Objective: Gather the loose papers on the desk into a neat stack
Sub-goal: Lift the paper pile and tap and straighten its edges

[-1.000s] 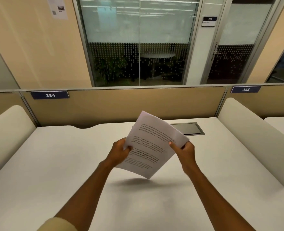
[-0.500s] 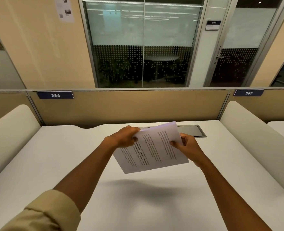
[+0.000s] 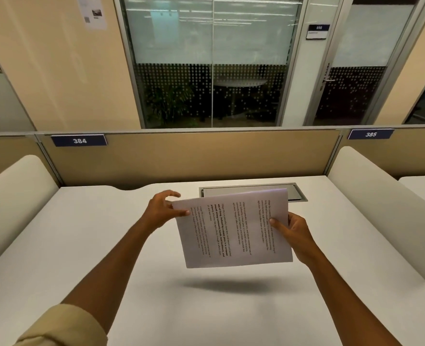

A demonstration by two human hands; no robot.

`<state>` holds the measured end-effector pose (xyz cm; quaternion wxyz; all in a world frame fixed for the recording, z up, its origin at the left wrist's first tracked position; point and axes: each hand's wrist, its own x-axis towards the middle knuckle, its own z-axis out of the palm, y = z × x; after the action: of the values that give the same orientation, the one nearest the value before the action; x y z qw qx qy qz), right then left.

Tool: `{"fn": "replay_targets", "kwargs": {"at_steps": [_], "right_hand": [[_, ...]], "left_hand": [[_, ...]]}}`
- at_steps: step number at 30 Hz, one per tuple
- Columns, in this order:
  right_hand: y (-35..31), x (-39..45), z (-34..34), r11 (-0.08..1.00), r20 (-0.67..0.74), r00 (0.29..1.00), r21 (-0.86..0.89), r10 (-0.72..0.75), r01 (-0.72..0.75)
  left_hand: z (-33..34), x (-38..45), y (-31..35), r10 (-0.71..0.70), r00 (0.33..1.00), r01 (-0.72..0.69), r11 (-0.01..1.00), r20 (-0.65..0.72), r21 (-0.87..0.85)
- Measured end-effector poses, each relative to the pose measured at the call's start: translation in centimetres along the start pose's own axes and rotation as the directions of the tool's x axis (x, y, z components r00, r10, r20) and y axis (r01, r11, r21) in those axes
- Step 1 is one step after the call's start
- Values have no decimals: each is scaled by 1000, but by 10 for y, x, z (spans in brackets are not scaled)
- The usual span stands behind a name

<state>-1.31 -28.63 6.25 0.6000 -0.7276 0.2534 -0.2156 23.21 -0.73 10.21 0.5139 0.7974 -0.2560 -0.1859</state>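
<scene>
A bundle of white printed papers (image 3: 234, 231) hangs in the air above the white desk (image 3: 106, 245), its text turned sideways and a shadow beneath it. My left hand (image 3: 162, 208) pinches the bundle's upper left corner, thumb on top, the other fingers spread behind. My right hand (image 3: 295, 233) grips the right edge, thumb pressed on the top sheet. No loose sheet lies on the desk in view.
A grey cable hatch (image 3: 297, 192) is set into the desk behind the papers. White padded dividers stand at the left (image 3: 14, 196) and right (image 3: 381, 203). A tan partition (image 3: 194, 156) with tags 384 and 385 closes the back.
The papers have turned from tilted upright to nearly flat and sideways. Both hands moved forward and shifted their hold, the left to the upper corner, the right along the right edge.
</scene>
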Motion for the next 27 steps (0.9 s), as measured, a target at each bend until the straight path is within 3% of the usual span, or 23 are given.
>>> {"fn": "replay_targets", "kwargs": {"at_steps": [3,6,10,20,27], "right_hand": [[7,-4,4,999,0,1000,32,20,-20],[12,-10,15,997,-18,999,71,41,-39],[23,-16,30,994,-84,993,86,81,-74],[24,-23,57,987,-165,982,151,88,-63],[62,-45,63,962,-130,973,222,190,-158]], "left_hand": [[20,-21,-25,-45,999,50,936,22,-349],[48,-38,-48,-82,996,79,863,15,-499],[73,-54,-57,-129,986,63,871,-103,-487],[83,-64,-53,-86,931,-44,938,-355,-344],[102,-90,-90,-146,930,22,939,-337,-344]]}}
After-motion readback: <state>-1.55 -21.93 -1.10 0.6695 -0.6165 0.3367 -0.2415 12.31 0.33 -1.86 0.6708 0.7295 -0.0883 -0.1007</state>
